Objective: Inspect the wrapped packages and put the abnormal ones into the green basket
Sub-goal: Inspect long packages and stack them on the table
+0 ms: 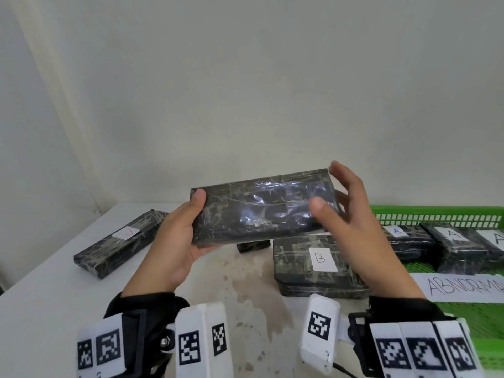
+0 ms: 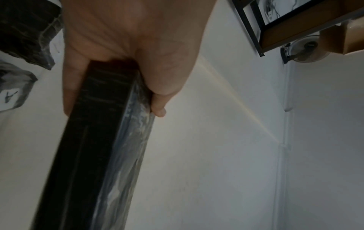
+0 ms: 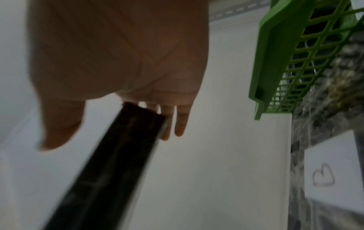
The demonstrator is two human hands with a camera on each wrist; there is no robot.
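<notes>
- A person's left hand gripped one end of a flat, dark rectangular package wrapped in glossy clear film, thumb on the near face and fingers curled behind, and held it raised above the white tabletop.
- The right hand was spread at the package's other end, fingers straight and relaxed; whether any of them touched the film could not be told, and the blurred right wrist view showed the fingertips splayed just past the package's edge.
- The face turned toward the head camera bore no visible letter label, so the step in hand was judged to be inspection, with the verdict not yet reached.
- Below the right hand lay a similar dark wrapped package marked "B"; off beyond the left hand lay a long dark wrapped package with a white tag.
- To the right of the right hand stood the green slatted plastic basket, which already held several dark wrapped packages labelled "A" and carried a paper sign reading "ABNORMA…".
- The next move appeared to call for the right hand to close on the package and turn it so its hidden faces showed; only a fault found there would send it into the basket.
</notes>
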